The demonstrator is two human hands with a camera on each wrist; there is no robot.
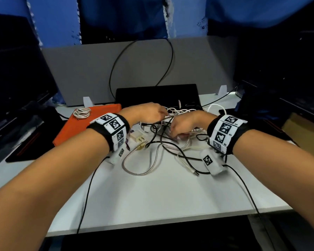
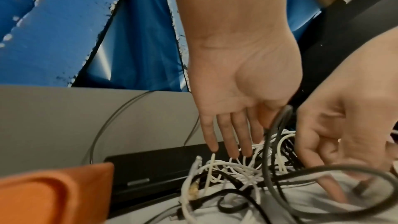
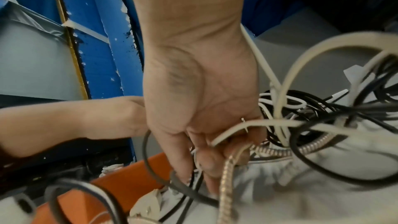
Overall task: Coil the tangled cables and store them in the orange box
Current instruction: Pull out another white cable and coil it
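A tangle of black and white cables (image 1: 158, 140) lies mid-table, with a silver flexible metal cable (image 1: 141, 173) looping toward me. The flat orange box (image 1: 80, 129) sits to its left, a coiled white cable (image 1: 82, 112) lying on it. My left hand (image 1: 164, 115) reaches into the pile's far side. In the left wrist view its fingers (image 2: 234, 142) point straight down while thumb and forefinger pinch a dark cable (image 2: 267, 151). My right hand (image 1: 176, 137) is curled into the tangle. In the right wrist view its fingers (image 3: 206, 163) grip black and white strands beside the metal cable (image 3: 226, 185).
A white plug adapter (image 1: 137, 137) lies between the box and the tangle. A black flat device (image 1: 158, 95) sits behind the pile, against a grey divider (image 1: 91, 73). Dark monitors flank both sides. Wrist-camera leads trail over the white table (image 1: 152, 205) toward its near edge.
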